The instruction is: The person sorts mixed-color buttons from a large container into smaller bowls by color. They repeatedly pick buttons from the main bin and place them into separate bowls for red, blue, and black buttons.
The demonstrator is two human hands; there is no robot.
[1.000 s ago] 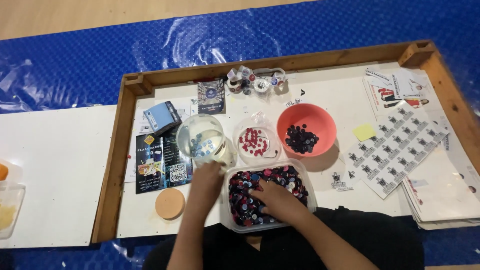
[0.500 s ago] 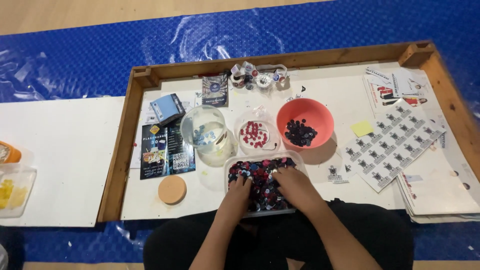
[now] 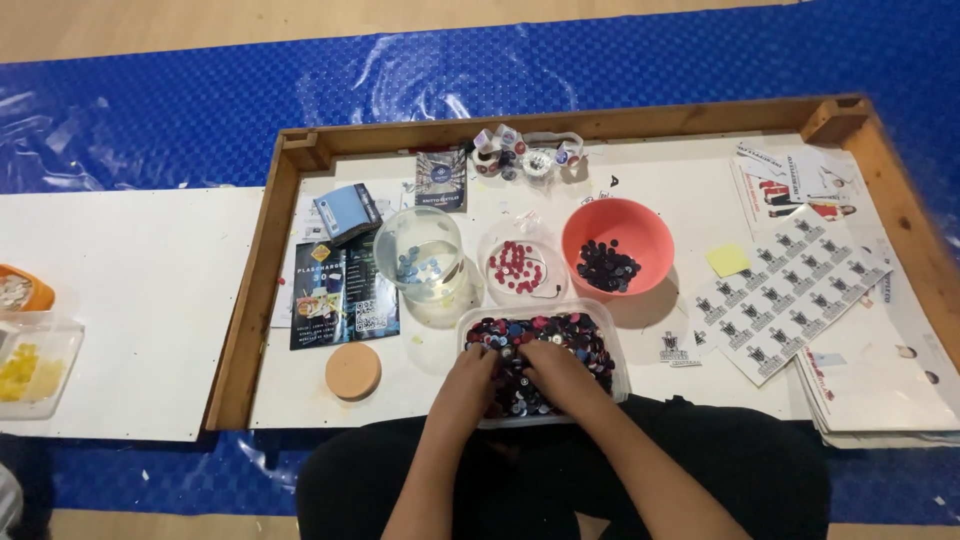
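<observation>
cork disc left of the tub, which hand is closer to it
Left. The left hand is in the clear tub, on the side towards the cork disc. The right hand is in the tub too, further right.

Bright even light, glare on tarp point(image 3: 420, 70)

The fingertips of the left hand point(image 3: 470, 372) and right hand point(image 3: 553, 365) are buried among the buttons point(image 3: 575, 335) in the clear tub point(image 3: 618, 372); any grasp is hidden. The orange dish point(image 3: 30, 290) and the clear box point(image 3: 50, 370) are cut off by the left edge. The paper stack point(image 3: 880, 400) is cut off at right.
</observation>
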